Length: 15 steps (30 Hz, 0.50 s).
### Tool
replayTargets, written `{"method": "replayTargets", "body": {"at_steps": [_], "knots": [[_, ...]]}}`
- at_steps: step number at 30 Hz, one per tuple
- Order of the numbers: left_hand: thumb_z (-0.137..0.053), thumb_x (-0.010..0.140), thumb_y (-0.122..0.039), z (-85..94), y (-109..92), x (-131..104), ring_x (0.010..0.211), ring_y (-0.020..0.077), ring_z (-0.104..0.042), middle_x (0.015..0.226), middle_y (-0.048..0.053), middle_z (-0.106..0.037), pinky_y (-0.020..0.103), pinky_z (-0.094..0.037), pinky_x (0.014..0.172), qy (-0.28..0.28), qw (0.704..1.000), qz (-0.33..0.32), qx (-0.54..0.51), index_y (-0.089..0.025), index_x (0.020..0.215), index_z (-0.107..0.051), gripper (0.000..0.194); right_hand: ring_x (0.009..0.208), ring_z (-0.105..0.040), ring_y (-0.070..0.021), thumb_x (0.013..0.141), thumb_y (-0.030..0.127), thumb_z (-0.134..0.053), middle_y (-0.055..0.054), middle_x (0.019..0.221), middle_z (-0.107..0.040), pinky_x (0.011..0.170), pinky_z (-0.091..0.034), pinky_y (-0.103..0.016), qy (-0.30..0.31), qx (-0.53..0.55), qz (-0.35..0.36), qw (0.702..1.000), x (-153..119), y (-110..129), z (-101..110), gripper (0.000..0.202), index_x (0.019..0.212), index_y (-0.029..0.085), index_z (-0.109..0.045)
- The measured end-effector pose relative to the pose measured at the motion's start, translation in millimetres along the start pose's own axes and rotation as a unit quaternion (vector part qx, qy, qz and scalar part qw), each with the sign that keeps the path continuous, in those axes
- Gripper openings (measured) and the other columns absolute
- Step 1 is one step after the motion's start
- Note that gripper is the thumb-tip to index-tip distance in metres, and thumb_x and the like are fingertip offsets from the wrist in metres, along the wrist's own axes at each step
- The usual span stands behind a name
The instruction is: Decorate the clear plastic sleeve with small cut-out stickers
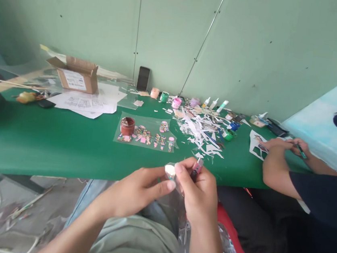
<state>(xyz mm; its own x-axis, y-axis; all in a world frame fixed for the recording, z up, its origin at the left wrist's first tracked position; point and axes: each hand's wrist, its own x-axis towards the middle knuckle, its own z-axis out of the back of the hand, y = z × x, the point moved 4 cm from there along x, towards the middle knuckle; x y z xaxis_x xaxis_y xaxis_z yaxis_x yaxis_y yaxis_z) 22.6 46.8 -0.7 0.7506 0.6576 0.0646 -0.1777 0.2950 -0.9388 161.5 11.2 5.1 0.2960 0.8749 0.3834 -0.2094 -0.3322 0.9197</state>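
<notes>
Small white piece: held in front of me, above my lap, just short of the near edge of the green table. Its broad, rounded edge faces away from me and it narrows towards me; its visible long axis I cannot fix, as my left thumb covers the lower part. My left hand pinches it between thumb and forefinger. My right hand steadies the other side with its thumb and also grips a slim hand tool, whose long axis runs away from me, leaning slightly right, silvery end outermost.

Hard to make out: the tool's lower end, hidden in my palm, and the clear film below my fingers. A co-worker is cut off at the right; that person's hand is partly overlapped by the forearm.

Surface: smooth green covering, bearing a clear sheet with a brown pot and patterned pieces, white scraps and a cardboard box. Room: pale green wall panels with dark seams behind the table.
</notes>
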Motion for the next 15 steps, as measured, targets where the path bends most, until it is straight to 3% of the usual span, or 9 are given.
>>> {"method": "replayTargets", "body": {"at_steps": [3, 6, 9, 12, 15], "knots": [[-0.054, 0.097, -0.043, 1.1, 1, 4, 0.066, 0.015, -0.053, 0.073, -0.001, -0.061, 0.024, -0.04, 0.062, -0.076, 0.997, 0.011, -0.001, -0.019, 0.089, -0.061, 0.025, 0.041, -0.032, -0.0074, 0.09, 0.045, -0.064, 0.009, 0.046, -0.04, 0.04, -0.027, -0.021, -0.017, 0.008, 0.004, 1.0, -1, -1, 2, 0.034, 0.067, 0.02, -0.058], [-0.058, 0.095, -0.041, -2.1, -2, 8, 0.068, 0.0137, -0.053, 0.073, -0.002, -0.059, 0.023, -0.04, 0.061, -0.066, 0.997, -0.009, -0.039, -0.02, 0.082, -0.056, 0.025, 0.041, -0.034, -0.0077, 0.091, 0.044, -0.064, 0.009, 0.046, -0.04, 0.04, -0.028, -0.02, -0.007, 0.015, 0.003, 1.0, -2, -3, 1, 0.033, 0.069, 0.02, -0.059], [-0.056, 0.095, -0.042, -3.0, -2, 10, 0.065, 0.0133, -0.059, 0.073, 0.0, -0.063, 0.023, -0.046, 0.061, -0.076, 0.987, -0.007, -0.144, -0.019, 0.081, -0.056, 0.027, 0.042, -0.04, -0.0088, 0.094, 0.04, -0.06, 0.008, 0.05, -0.045, 0.041, -0.031, -0.021, -0.011, 0.005, 0.018, 1.0, -2, -7, 0, 0.029, 0.073, 0.021, -0.059], [-0.057, 0.092, -0.043, -3.4, 0, 13, 0.047, 0.0098, -0.055, 0.065, -0.002, -0.063, 0.021, -0.044, 0.049, -0.102, 0.973, 0.02, -0.208, -0.019, 0.079, -0.053, 0.028, 0.044, -0.041, -0.0102, 0.093, 0.028, -0.055, 0.007, 0.054, -0.049, 0.044, -0.034, -0.022, -0.082, -0.106, 0.086, 0.987, -1, -10, 5, 0.013, 0.086, 0.021, -0.063], [-0.059, 0.09, -0.041, -6.5, 0, 16, 0.036, 0.0051, -0.038, 0.053, -0.007, -0.052, 0.018, -0.032, 0.038, -0.109, 0.969, 0.023, -0.221, -0.019, 0.076, -0.051, 0.028, 0.047, -0.047, -0.0125, 0.091, 0.015, -0.048, 0.005, 0.057, -0.055, 0.05, -0.04, -0.024, -0.07, -0.234, 0.18, 0.953, 0, -14, 4, 0.021, 0.096, 0.02, -0.067]]}}
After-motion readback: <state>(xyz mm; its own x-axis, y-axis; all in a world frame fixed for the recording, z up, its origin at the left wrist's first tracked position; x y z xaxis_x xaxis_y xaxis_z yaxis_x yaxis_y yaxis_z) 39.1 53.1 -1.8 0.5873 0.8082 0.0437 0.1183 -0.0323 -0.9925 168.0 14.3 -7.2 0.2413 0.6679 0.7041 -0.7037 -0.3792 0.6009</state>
